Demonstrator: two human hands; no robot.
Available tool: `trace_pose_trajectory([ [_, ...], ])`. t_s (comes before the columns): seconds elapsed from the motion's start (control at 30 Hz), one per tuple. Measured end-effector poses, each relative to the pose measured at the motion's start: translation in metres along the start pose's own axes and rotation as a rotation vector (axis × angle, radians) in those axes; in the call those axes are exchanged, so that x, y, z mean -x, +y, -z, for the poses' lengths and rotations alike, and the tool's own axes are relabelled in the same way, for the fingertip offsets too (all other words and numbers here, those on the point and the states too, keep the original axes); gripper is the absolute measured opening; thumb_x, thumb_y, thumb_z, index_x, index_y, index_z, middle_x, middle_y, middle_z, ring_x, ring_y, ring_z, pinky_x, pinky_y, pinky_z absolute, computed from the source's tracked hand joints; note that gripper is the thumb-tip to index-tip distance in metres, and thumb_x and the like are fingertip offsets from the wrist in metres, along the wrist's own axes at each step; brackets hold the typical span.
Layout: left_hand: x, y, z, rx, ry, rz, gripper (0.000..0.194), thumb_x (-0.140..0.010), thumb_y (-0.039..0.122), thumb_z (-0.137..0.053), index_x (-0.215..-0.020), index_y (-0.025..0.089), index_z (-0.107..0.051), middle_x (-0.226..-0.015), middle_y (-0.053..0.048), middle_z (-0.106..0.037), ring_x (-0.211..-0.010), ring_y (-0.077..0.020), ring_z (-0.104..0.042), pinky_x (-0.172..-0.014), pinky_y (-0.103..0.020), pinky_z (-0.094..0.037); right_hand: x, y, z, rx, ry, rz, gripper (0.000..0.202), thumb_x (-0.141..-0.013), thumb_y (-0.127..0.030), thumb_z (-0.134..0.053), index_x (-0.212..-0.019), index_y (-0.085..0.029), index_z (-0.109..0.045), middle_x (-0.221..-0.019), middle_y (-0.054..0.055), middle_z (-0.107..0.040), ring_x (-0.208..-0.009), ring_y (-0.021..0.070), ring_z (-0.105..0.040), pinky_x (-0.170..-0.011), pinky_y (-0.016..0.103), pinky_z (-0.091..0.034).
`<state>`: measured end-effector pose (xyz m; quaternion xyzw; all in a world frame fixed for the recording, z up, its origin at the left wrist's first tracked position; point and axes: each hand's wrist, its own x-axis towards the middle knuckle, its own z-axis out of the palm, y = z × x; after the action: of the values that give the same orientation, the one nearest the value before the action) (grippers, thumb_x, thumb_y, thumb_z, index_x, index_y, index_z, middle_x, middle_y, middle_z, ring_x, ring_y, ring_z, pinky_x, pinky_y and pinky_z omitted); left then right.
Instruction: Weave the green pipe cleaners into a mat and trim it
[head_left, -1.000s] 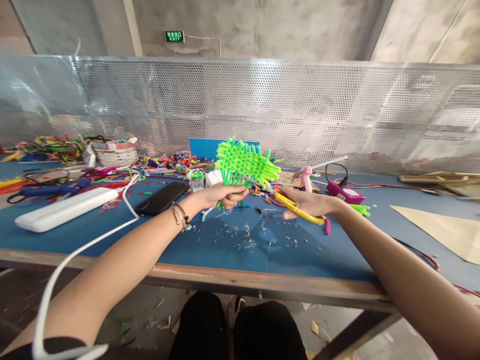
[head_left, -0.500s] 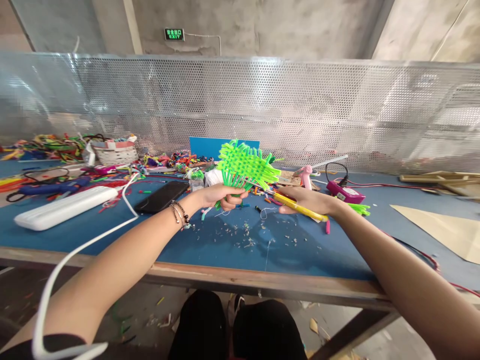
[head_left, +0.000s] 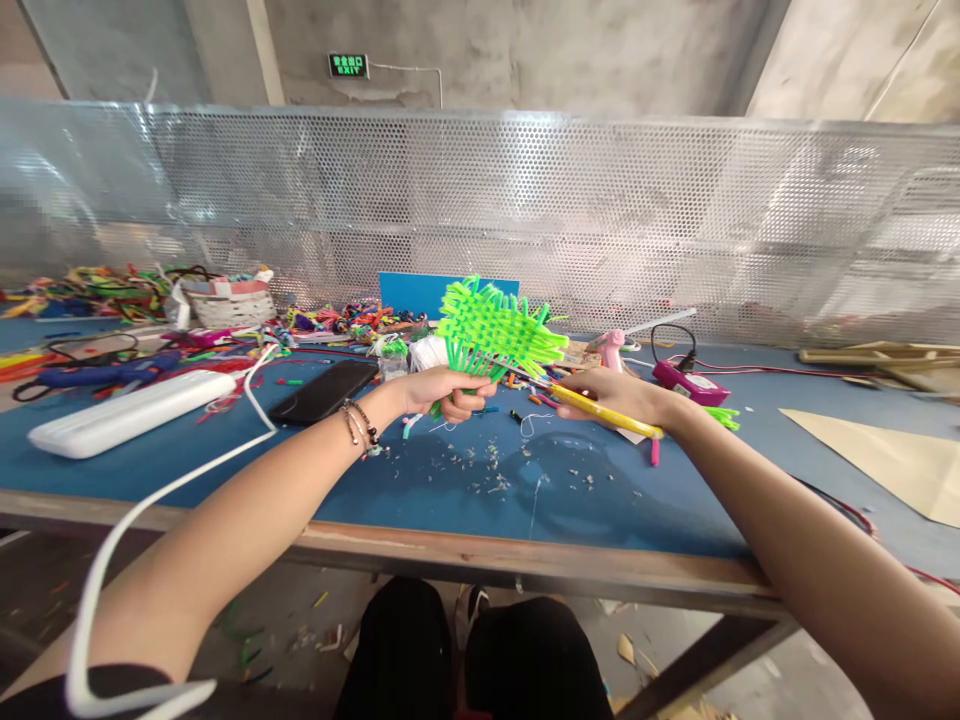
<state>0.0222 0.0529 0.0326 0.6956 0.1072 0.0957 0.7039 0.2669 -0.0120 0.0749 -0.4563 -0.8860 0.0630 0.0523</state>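
My left hand [head_left: 457, 393] is closed round the lower stems of a green woven piece [head_left: 495, 325], made of fuzzy pipe cleaners, and holds it up above the table. Loose stem ends stick out along its top and right edges. In my right hand [head_left: 615, 392] is a pair of yellow-handled pliers [head_left: 611, 412], its slim metal tip pointing left at the lower right edge of the weave. Whether the jaws touch a stem cannot be made out. The fingers of my right hand are partly hidden behind the yellow handle.
A black phone [head_left: 324, 392] and a white power strip [head_left: 135, 412] lie to the left. Behind are a woven basket [head_left: 229, 305], a pink glue gun [head_left: 611, 350] and a magenta box [head_left: 690, 383]. Scraps litter the blue tabletop [head_left: 450, 510]. Cardboard [head_left: 892, 460] lies right.
The woven piece has shifted slightly right and tilted a little. The pliers' handle has swung slightly, its rear end moving right. Both hands keep their hold.
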Motion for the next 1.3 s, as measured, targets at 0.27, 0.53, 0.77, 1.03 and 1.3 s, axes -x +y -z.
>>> trace_pose_trajectory([
  [0.27, 0.0, -0.001, 0.0, 0.018, -0.022, 0.009, 0.031, -0.09, 0.037, -0.043, -0.065, 0.019, -0.04, -0.044, 0.01, -0.019, -0.033, -0.005, -0.008, -0.031, -0.015, -0.017, 0.001, 0.0, 0.003, -0.071, -0.009, 0.046, 0.042, -0.076, -0.058, -0.036, -0.06, -0.019, -0.039, -0.058, -0.001, -0.039, -0.055, 0.0112, -0.035, -0.054, 0.027, -0.029],
  [0.53, 0.0, -0.001, 0.001, 0.008, -0.064, 0.01, 0.031, -0.092, 0.034, -0.038, -0.064, 0.019, -0.039, -0.044, 0.009, -0.018, -0.032, -0.0057, -0.008, -0.03, -0.016, -0.017, 0.0, 0.007, 0.005, -0.04, -0.04, 0.028, 0.046, -0.072, -0.064, -0.039, -0.063, -0.019, -0.04, -0.064, 0.0, -0.041, -0.06, 0.0127, -0.039, -0.058, 0.029, -0.034],
  [0.77, 0.0, 0.001, -0.004, 0.004, -0.103, 0.029, 0.032, -0.089, 0.037, -0.043, -0.063, 0.02, -0.039, -0.044, 0.009, -0.016, -0.033, -0.0059, -0.008, -0.03, -0.018, -0.013, -0.001, 0.004, -0.005, -0.019, -0.059, -0.003, 0.066, -0.067, -0.073, -0.041, -0.1, -0.016, -0.048, -0.101, 0.012, -0.056, -0.091, 0.0268, -0.052, -0.081, 0.041, -0.041],
  [1.03, 0.002, 0.008, -0.013, -0.001, -0.131, 0.093, 0.031, -0.088, 0.037, -0.045, -0.064, 0.02, -0.039, -0.045, 0.009, -0.016, -0.034, -0.006, -0.008, -0.031, -0.019, -0.011, -0.002, -0.003, -0.004, -0.011, -0.05, 0.028, 0.057, -0.067, -0.075, -0.042, -0.077, -0.019, -0.046, -0.079, 0.005, -0.054, -0.069, 0.0191, -0.049, -0.063, 0.036, -0.043],
  [1.3, -0.001, 0.008, -0.019, 0.022, -0.209, 0.174, 0.031, -0.085, 0.041, -0.05, -0.064, 0.02, -0.041, -0.044, 0.009, -0.015, -0.033, -0.0062, -0.008, -0.031, -0.02, -0.011, -0.003, -0.012, -0.008, 0.012, 0.014, 0.058, 0.047, -0.072, -0.064, -0.048, -0.061, -0.02, -0.038, -0.058, -0.003, -0.038, -0.056, 0.0119, -0.037, -0.053, 0.027, -0.034],
])
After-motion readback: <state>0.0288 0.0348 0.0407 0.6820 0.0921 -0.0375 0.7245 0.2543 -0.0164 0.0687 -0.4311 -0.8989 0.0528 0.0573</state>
